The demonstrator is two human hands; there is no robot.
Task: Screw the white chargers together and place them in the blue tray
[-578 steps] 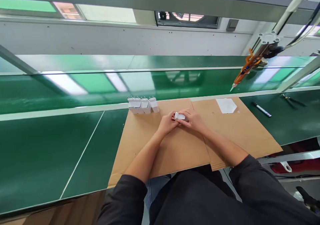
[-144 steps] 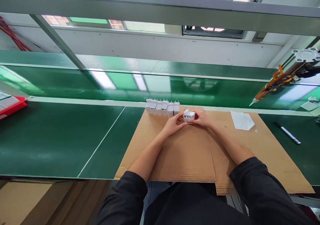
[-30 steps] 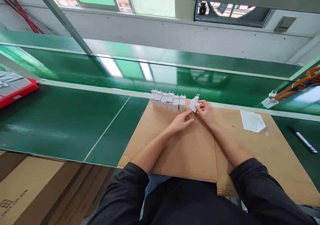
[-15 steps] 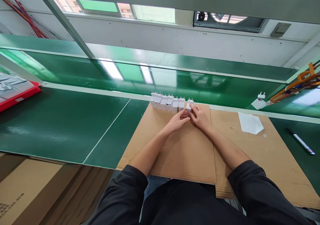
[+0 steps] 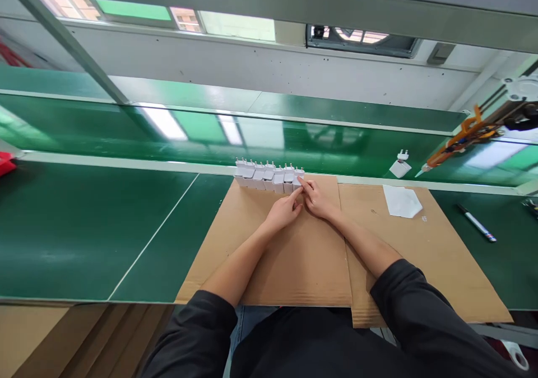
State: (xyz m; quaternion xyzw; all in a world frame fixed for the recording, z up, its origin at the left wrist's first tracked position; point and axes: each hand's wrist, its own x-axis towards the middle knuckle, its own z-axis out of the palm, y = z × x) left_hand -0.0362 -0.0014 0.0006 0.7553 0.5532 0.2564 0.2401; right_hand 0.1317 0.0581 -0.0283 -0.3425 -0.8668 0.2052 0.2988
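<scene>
A row of several white plug adapters stands prongs-up along the far edge of a brown cardboard sheet. My right hand pinches the adapter at the row's right end, which stands against its neighbour. My left hand lies just left of the right hand, holding nothing, its fingers stretched toward that same adapter with the tips at its base. Both forearms rest over the cardboard.
One more white adapter lies on the green conveyor belt to the right. A white paper scrap lies on the cardboard, a marker pen on the green bench. An orange-tipped dispensing tool hangs at the right.
My right hand has carried the adapter left and stood it at the right end of the row. The left hand followed. The loose adapter on the belt has drifted left.
</scene>
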